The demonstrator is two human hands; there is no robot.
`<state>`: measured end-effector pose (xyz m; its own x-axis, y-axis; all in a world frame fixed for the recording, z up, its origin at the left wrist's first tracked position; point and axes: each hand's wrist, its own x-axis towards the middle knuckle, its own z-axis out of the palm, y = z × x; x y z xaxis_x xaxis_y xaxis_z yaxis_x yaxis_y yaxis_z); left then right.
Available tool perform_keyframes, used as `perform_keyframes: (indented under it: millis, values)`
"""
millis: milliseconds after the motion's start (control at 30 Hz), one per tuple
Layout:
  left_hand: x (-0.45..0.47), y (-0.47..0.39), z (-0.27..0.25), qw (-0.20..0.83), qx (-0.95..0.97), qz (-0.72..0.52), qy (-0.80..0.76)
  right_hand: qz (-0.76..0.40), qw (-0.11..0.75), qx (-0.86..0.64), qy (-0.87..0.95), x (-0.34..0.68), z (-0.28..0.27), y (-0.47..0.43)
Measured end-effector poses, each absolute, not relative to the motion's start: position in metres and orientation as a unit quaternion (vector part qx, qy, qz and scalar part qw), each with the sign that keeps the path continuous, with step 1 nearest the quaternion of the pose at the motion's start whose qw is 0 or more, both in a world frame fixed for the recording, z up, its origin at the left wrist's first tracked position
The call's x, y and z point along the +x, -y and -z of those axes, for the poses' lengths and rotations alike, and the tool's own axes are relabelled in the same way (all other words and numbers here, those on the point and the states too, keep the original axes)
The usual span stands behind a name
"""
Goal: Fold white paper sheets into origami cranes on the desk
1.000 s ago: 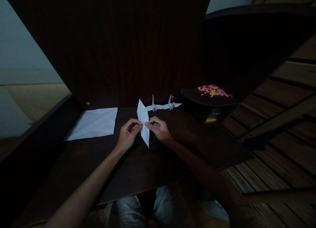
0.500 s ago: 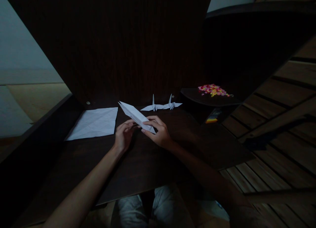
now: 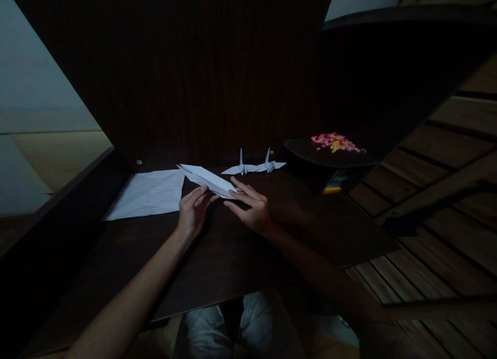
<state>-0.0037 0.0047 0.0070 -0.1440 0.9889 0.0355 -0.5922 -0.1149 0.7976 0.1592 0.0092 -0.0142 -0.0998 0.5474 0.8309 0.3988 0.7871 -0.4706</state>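
A long, pointed, half-folded white paper (image 3: pixel 205 177) lies almost level over the dark wooden desk (image 3: pixel 217 260), its tip toward the left. My left hand (image 3: pixel 193 214) holds it from below near its middle. My right hand (image 3: pixel 251 207) pinches its right end with the fingers stretched out. Two finished white paper cranes (image 3: pixel 254 167) stand side by side at the back of the desk, just beyond the hands.
A flat, creased white sheet (image 3: pixel 149 194) lies on the desk to the left. A dark raised shelf (image 3: pixel 310 154) at the right carries a heap of small pink and yellow bits (image 3: pixel 334 142). A tall dark panel backs the desk. Wooden floorboards show at right.
The folded paper swung from nearly upright between both hands to nearly flat, its point now to the left over the sheet's corner. Both hands shifted slightly along it.
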Motion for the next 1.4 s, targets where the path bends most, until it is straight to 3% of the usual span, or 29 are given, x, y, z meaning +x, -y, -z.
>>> perform_keyframes:
  millis: [467, 667, 800, 1000, 1400]
  values:
    - [-0.002, -0.009, -0.003, 0.514, 0.332, -0.702, -0.365, -0.249, 0.642, -0.351, 0.635, 0.157, 0.010, -0.012]
    - [-0.005, -0.005, -0.004, 0.366, 0.450, -0.701, -0.415, -0.416, 0.577, -0.370, 0.597, 0.157, 0.010, -0.016]
    - [-0.004, 0.000, -0.009, 0.360, 0.529, -0.639, -0.427, -0.475, 0.556, -0.358, 0.581, 0.160, 0.004, -0.015]
    - [0.003, 0.006, -0.004, 0.450, 0.595, -0.546, -0.381, -0.483, 0.562, -0.366, 0.564, 0.158, 0.004, -0.016]
    - [0.006, -0.001, 0.001, 0.455, 0.548, -0.596, -0.371, -0.419, 0.557, -0.375, 0.611, 0.157, 0.010, -0.015]
